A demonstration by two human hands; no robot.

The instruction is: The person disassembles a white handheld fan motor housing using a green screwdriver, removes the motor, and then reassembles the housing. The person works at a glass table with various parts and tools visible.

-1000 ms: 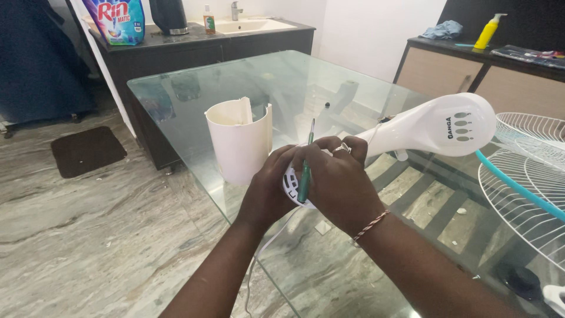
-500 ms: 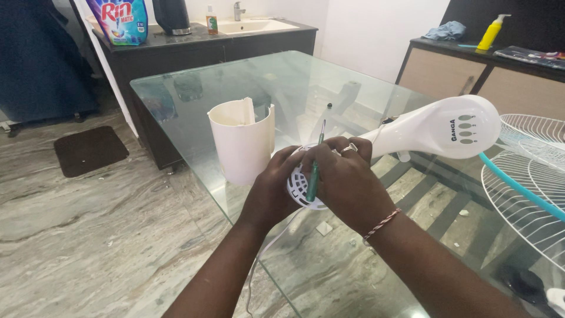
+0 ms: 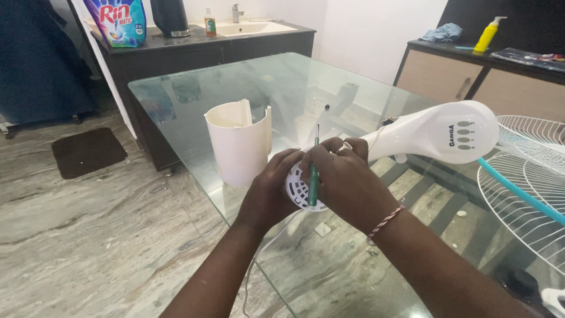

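My right hand (image 3: 347, 179) grips a green-handled screwdriver (image 3: 313, 176), its metal shaft pointing up and away from me. My left hand (image 3: 272, 191) holds the round slotted end (image 3: 297, 187) of a white fan body (image 3: 438, 132) that lies on the glass table (image 3: 176, 100). Both hands meet over that slotted part, which they largely cover. A white curved plastic cover (image 3: 238, 141) stands upright on the glass just left of my hands.
A white wire fan guard (image 3: 529, 176) and a teal fan blade (image 3: 518, 191) lie at the right. Behind are a dark counter with a sink (image 3: 259, 26), a detergent pack (image 3: 118, 20), a yellow bottle (image 3: 488, 35) and a dark floor mat (image 3: 87, 151). A white cord (image 3: 259, 259) hangs under the glass.
My hands and the fan body have stayed in nearly the same place; the screwdriver has shifted slightly between my fingers over the slotted end.
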